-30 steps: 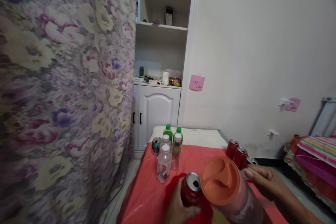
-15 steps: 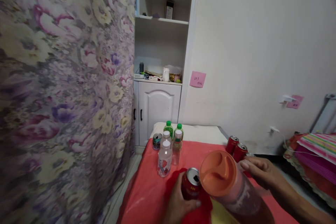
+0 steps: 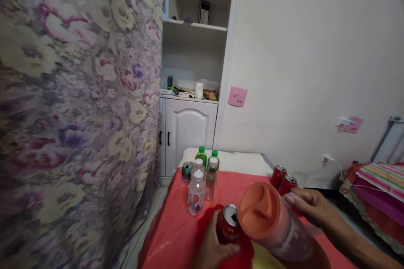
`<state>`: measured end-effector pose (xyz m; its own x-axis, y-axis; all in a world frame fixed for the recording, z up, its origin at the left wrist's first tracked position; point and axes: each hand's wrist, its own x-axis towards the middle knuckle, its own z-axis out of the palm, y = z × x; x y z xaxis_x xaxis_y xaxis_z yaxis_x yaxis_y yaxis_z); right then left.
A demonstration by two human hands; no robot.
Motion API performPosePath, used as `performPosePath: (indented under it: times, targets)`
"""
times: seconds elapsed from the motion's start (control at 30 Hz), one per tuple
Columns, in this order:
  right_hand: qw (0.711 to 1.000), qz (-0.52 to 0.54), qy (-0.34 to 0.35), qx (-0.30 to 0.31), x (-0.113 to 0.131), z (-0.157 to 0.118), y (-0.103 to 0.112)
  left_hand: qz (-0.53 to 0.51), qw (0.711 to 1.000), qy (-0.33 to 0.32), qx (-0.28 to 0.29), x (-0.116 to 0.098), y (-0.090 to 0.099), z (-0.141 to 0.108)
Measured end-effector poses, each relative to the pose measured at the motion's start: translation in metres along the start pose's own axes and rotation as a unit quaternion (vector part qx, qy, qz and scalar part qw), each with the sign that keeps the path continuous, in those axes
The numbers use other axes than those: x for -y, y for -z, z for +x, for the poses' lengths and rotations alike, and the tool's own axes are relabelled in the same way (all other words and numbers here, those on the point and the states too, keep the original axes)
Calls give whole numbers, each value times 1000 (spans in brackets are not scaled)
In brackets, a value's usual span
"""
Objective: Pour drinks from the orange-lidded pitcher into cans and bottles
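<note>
Toward the near edge of the red-covered tabletop (image 3: 166, 239), my left grip (image 3: 213, 244) wraps round a red metal can (image 3: 227, 232); my right grip (image 3: 311, 208), curled closed, holds a tilted translucent plastic pitcher (image 3: 292, 237), its round orange lid (image 3: 259, 211) just beside the can's top.

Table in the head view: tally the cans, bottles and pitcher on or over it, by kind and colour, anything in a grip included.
Red cans: 3 visible; the right hand may hide more
Teal can: 1
Green-capped bottles: 2
Pale-capped bottles: 3
Orange-lidded pitcher: 1
Total visible: 10
</note>
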<state>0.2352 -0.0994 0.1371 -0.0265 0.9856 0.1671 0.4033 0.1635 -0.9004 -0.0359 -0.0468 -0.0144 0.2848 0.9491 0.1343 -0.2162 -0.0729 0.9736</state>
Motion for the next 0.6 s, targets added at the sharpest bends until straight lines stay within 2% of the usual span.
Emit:
performPosePath:
  times: [0.2,0.37,0.6]
  targets:
    - [999,14,15,-51,3,-3,-4,14,1000,3,-9,-1,-1,-1]
    - [1000,13,-2,-2,8,-4,-2,6,1000,-5,-1,3,2,1]
    - [1000,10,6,-7,14,-5,-1,-1,1000,-4,-7,11,4,3]
